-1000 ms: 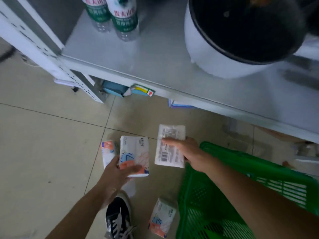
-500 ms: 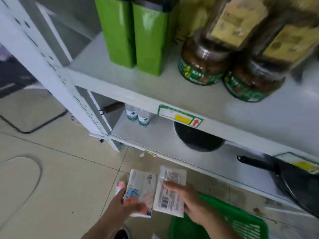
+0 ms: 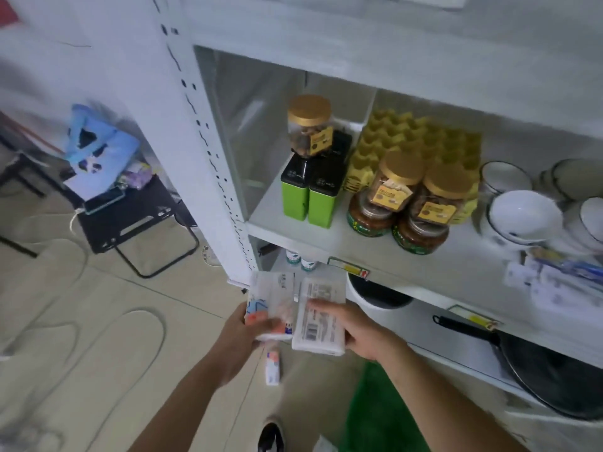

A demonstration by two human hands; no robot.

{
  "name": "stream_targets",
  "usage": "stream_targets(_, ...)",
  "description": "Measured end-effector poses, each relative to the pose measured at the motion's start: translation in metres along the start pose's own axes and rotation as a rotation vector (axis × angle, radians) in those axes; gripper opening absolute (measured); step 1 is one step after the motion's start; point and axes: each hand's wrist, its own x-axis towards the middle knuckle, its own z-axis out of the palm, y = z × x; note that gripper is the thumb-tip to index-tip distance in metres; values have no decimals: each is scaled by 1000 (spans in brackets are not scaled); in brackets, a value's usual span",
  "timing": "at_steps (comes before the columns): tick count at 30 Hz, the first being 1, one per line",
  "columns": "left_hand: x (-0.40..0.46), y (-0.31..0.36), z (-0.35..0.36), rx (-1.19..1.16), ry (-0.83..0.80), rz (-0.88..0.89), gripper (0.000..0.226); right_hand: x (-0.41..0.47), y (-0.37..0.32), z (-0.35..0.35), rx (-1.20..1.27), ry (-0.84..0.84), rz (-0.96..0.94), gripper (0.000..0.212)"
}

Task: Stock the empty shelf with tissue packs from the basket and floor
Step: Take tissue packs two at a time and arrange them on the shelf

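Observation:
My left hand (image 3: 239,339) grips a white tissue pack with an orange and blue print (image 3: 272,303), held upright in front of the white shelf unit's corner post (image 3: 208,158). Right beside it, my right hand (image 3: 360,331) holds a second tissue pack (image 3: 321,316) with its barcode side facing me. The two packs almost touch. One more tissue pack (image 3: 272,367) lies on the tiled floor below my hands. The green basket (image 3: 378,409) stands on the floor at the lower right, blurred.
The middle shelf (image 3: 326,243) carries green tins (image 3: 308,197), gold-lidded jars (image 3: 404,203), yellow egg trays and white bowls (image 3: 522,216). The shelf under it has water bottles, a white pot and a black pan (image 3: 548,380). A black stool with a blue bag (image 3: 130,216) stands left.
My view has risen from the floor to the upper shelves. Both hands, each still holding a pack, have lifted together from near the floor to the height of the lower shelf.

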Motion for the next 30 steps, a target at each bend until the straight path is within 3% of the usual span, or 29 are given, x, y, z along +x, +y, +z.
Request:
stream_targets(5,-52,49,19,-84,130,91,81,-48,-45,15,79,-130,-65,18)
stream_targets(8,-83,76,27,-131,159,151,85,-74,-66,19,129,-152,-119,25)
stream_targets(14,-126,133,60,-175,151,240,68,-144,-100,10,250,-168,-293,46)
stream_targets(19,-161,173,119,-133,58,338,63,-221,-124,-22,250,-180,-451,31)
stream_targets(26,-197,247,206,-132,-108,462,64,-341,-176,-79,89,-18,-678,60)
stream_targets(30,-194,294,249,-100,-220,542,45,-387,-212,-113,101,74,-773,43)
